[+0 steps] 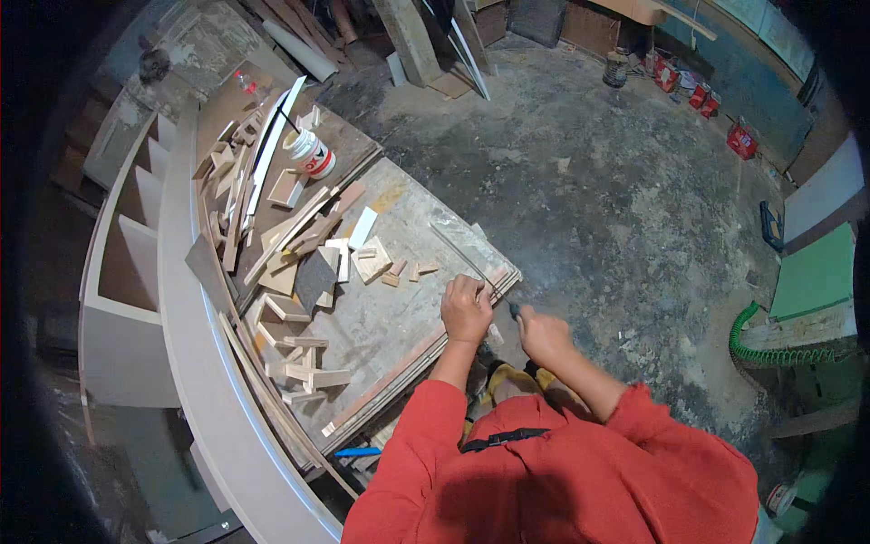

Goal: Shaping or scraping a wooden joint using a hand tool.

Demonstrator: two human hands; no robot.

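At the near right corner of the worktable (390,322), my left hand (466,313) is closed, its fingers curled down over the edge; what they press or hold is hidden. Just to its right, beyond the table's edge, my right hand (546,337) is wrapped round the dark handle of a long thin tool (464,258). The tool's narrow shaft or blade slants up and left across the table corner, passing close by my left fingers. It shows nearly edge-on, so I cannot tell its exact kind.
Small wood blocks (391,280), a white block (362,228) and wooden frame pieces (313,374) lie leftward on the table. A white tub (309,152) stands farther back. A long curved pale panel (195,299) borders the left side. A green coiled hose (770,355) hangs at right.
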